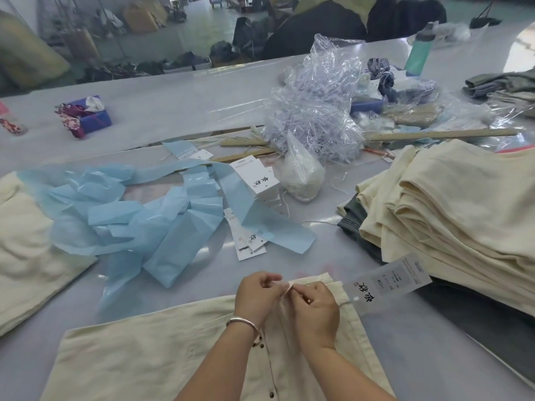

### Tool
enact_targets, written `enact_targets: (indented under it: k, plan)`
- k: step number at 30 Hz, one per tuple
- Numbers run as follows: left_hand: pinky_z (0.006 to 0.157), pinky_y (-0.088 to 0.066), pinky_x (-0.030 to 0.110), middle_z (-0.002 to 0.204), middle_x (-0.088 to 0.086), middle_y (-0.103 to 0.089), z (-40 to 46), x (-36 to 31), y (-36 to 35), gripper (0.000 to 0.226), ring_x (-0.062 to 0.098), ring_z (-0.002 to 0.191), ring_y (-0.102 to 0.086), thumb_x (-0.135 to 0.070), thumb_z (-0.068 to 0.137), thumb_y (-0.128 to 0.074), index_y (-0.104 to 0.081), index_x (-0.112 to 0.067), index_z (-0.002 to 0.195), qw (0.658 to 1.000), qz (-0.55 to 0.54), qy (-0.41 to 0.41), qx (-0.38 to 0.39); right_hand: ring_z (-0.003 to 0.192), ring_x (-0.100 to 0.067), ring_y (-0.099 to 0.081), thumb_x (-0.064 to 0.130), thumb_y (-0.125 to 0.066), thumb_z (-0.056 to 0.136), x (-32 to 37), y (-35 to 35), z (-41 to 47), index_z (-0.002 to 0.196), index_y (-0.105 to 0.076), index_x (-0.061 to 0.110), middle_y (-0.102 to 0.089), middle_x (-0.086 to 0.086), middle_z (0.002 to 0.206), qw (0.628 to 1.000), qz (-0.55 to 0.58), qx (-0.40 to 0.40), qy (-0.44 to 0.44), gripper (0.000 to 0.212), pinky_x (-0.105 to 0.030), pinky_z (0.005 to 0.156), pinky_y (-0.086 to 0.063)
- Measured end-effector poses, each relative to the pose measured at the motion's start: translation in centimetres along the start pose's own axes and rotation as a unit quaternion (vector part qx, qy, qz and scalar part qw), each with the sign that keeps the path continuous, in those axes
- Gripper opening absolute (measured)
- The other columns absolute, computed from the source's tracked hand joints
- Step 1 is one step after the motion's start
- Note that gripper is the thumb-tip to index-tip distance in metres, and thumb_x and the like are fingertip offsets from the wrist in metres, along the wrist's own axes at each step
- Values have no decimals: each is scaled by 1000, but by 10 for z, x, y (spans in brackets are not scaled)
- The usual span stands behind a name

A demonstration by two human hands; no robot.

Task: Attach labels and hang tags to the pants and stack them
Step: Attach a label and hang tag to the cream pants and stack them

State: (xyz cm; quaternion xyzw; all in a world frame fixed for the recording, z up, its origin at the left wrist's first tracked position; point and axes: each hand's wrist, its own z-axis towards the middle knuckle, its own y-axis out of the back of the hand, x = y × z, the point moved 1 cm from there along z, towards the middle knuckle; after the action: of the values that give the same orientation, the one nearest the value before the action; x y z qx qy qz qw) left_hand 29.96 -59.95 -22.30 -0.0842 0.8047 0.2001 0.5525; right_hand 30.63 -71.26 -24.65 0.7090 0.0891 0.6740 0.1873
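Both hands meet over the cream pants [179, 360] at the near edge of the surface [318, 250]: the left hand [256, 298] and right hand [317, 311] pinch a thin white string between narrow fingers, probably to fasten the one hang tag [390, 280] lying just beside them. One stack of finished pants [457, 209] waits at the right edge.

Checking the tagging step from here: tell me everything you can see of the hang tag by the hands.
The hang tag is a white card set with black brush characters, fine print and a punched hole. It lies tilted, partly over the cream pants and the table, just right of the right hand. Any string joining it is unclear.
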Motion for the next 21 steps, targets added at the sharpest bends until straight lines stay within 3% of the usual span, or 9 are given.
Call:
enact_targets:
  k: [4, 9, 13, 16, 21]
  plan:
    - [59, -46, 10, 61, -6, -67, 5, -1, 0, 16, 1, 56, -58, -6, 78, -77, -71, -17, 67, 999, 37, 12, 22, 73, -18, -59, 9, -77, 77, -5, 2, 2, 81, -79, 22, -58, 4, 73, 999, 41, 9, -12, 13, -30, 67, -46]
    - [59, -43, 14, 68, -1, -63, 6, -2, -8, 15, 8, 63, -55, -5, 85, -68, -65, -11, 72, 999, 49, 17, 1, 70, -9, -57, 13, -76, 79, -1, 15, 6, 87, -78, 18, -56, 7, 85, 997, 0, 64, 33, 9, -17, 64, -42]
    - [56, -47, 15, 84, 6, -73, 2, -11, -10, 13, 9, 58, -61, -6, 90, -63, -61, -8, 78, 999, -42, 13, -10, 70, -16, -61, -8, -72, 70, -6, 63, 17, 83, -76, 11, -61, 1, 88, 980, -107, 7, 170, 23, -24, 63, -45]
    - [46, -40, 13, 86, 3, -76, -2, -21, -17, 10, 8, 53, -62, -9, 97, -55, -53, -8, 86, 994, -101, 15, 39, 73, -24, -63, -16, -67, 66, -20, 101, 27, 79, -72, 9, -63, 0, 84, 970, -151, 14, 192, 29, -29, 63, -47]
    - [49, -41, 17, 68, 6, -66, -10, -33, -32, 13, 8, 50, -58, -5, 97, -53, -54, -6, 84, 994, -101, -33, 33, 83, -16, -66, -26, -60, 63, -23, 125, 33, 94, -67, 6, -56, -5, 125, 963, -138, 13, 232, 45, -28, 64, -54]
